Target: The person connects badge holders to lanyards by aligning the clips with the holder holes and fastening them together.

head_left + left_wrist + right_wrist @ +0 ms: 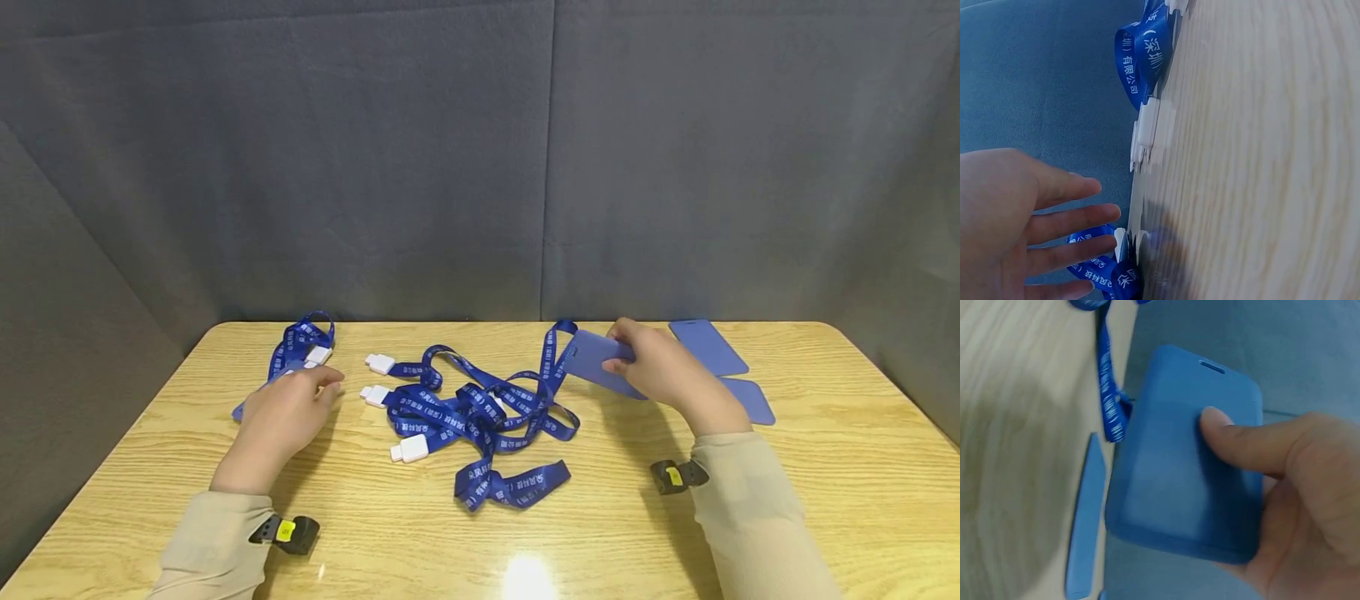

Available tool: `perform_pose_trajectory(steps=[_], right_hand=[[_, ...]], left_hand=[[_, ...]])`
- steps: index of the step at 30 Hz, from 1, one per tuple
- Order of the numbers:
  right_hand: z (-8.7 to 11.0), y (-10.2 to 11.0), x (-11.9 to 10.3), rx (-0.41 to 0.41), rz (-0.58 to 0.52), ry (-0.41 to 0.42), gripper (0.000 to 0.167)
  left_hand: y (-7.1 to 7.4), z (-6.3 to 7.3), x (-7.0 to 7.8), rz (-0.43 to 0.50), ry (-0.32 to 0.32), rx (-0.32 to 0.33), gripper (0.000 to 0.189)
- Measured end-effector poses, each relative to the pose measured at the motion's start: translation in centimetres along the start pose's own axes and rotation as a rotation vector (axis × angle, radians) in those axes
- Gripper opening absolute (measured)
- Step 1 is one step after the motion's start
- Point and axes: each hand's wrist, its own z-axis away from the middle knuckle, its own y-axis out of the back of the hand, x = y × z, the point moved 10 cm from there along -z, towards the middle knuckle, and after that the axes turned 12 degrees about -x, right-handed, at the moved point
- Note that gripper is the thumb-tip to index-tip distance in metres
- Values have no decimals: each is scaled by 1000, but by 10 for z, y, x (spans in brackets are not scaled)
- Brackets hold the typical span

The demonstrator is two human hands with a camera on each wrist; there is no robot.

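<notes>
My right hand (663, 367) grips a blue badge holder (596, 360) raised over the table, its thumb flat on the face. In the right wrist view the slot at the top of the badge holder (1179, 469) shows plainly. My left hand (288, 412) is empty, held above the left side of the table with fingers loosely extended in the left wrist view. Close by it, partly hidden, lies a blue lanyard (294, 343) with a white clip and a blue badge holder. Between the hands lies a tangle of blue lanyards (480, 412) with white printing and white clips (409, 449).
Two more blue badge holders (708, 346) lie at the back right, behind my right wrist. A grey cloth (420, 167) hangs along the back edge of the wooden table (420, 533). Each sleeve carries a black wrist camera.
</notes>
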Motion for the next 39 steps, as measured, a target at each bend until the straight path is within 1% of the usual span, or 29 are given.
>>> perform_pose_trajectory(steps=[3, 6, 10, 13, 19, 22, 24, 27, 30, 32, 35, 39], right_hand=[[4, 10, -11, 59, 4, 24, 18], [8, 21, -20, 139, 14, 54, 19], [16, 31, -28, 238, -3, 87, 19], [20, 37, -32, 306, -18, 112, 19], [28, 46, -41, 455, -2, 191, 19], [31, 49, -43, 507, 0, 219, 18], [32, 50, -43, 531, -19, 231, 18], [33, 52, -40, 556, -96, 235, 17], [32, 53, -35, 561, -219, 217, 19], [31, 52, -30, 552, -301, 189, 21], [26, 48, -23, 505, -435, 139, 28], [19, 38, -13, 429, -661, 59, 39]], left_hand=[[0, 0, 1, -4, -2, 3, 26], [0, 0, 1, -2, -4, 4, 26], [0, 0, 0, 5, -1, -2, 28], [0, 0, 0, 5, -4, -4, 27], [-1, 0, 2, 0, -5, -1, 27], [-1, 0, 2, -6, -4, 5, 26], [-1, 0, 2, -10, -5, 7, 26], [-2, 0, 2, -10, -4, 5, 25], [-3, 0, 2, -7, 0, 2, 25], [-2, 0, 1, -5, 4, 1, 25], [-2, 0, 1, -5, 2, 3, 25], [-2, 0, 1, -8, 0, 8, 25]])
